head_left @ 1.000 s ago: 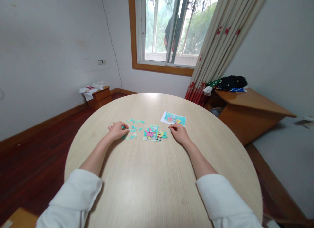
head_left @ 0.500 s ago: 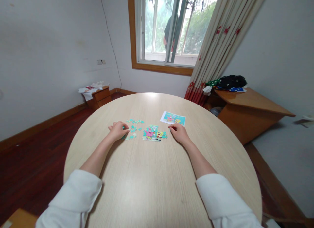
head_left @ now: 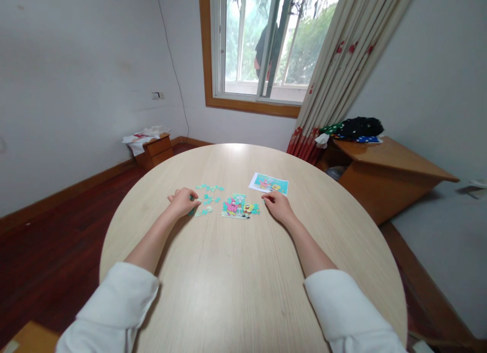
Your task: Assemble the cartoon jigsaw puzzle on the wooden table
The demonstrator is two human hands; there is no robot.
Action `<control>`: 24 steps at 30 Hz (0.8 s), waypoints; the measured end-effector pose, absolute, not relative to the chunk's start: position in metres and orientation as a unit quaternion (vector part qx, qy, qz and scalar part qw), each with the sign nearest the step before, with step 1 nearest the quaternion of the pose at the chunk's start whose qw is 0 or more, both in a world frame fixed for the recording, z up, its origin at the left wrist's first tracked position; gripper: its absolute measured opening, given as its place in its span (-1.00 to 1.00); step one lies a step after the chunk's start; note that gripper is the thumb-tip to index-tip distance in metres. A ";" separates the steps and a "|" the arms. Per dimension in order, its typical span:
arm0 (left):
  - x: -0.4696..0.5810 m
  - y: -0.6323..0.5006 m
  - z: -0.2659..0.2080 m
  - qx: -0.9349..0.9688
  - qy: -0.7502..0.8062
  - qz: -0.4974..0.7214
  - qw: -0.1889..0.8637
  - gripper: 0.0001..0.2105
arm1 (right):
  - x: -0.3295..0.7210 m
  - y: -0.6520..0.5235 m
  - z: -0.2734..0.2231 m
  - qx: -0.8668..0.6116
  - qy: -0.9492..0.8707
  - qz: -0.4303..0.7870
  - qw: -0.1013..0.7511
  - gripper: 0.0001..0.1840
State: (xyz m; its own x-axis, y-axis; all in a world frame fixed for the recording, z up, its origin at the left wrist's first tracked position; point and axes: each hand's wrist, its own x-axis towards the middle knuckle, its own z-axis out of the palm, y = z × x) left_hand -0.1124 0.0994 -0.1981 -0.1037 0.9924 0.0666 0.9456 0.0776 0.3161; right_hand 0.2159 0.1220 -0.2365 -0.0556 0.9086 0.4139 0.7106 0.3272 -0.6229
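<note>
Although a small wooden cabinet (head_left: 160, 151), topped with crumpled white things (head_left: 146, 135), stands well beyond our left hand (head_left: 183, 202) and off to its left, that hand itself is over the round table (head_left: 228, 272), its fingers curled and the thumb drawn in close to the forefinger. We cannot tell whether a piece is caught between them. Just to the right of this hand, and partly under its fingertips, we have the loose puzzle pieces (head_left: 207, 198), teal and pale, scattered flat in three rough rows. Next comes the joined part of the puzzle (head_left: 239, 208), lying flat between our two hands, with pink and yellow cartoon figures on it and an uneven edge. Far beyond both hands we see a window (head_left: 266, 43) in the wall. Just beyond our right hand (head_left: 278, 206) lies a printed picture sheet (head_left: 271, 182) with similar figures. That hand is curled too, thumb and forefinger close together beside the puzzle's right edge; a speck of teal shows at the fingertips, too small for us to say whether it is held. Farther off to its right, a curtain (head_left: 338, 59) hangs beside a wooden desk (head_left: 380, 185) piled with dark and patterned cloth (head_left: 361, 127).
</note>
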 end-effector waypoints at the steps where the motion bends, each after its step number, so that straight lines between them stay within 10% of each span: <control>1: -0.113 0.100 -0.198 0.662 0.731 0.142 0.080 -0.82 | 0.216 0.122 -0.237 -0.565 -0.716 0.127 0.390 -0.78; 24: -0.108 0.096 -0.193 0.668 0.725 0.144 0.093 -0.89 | 0.216 0.121 -0.235 -0.573 -0.715 0.135 0.378 -0.78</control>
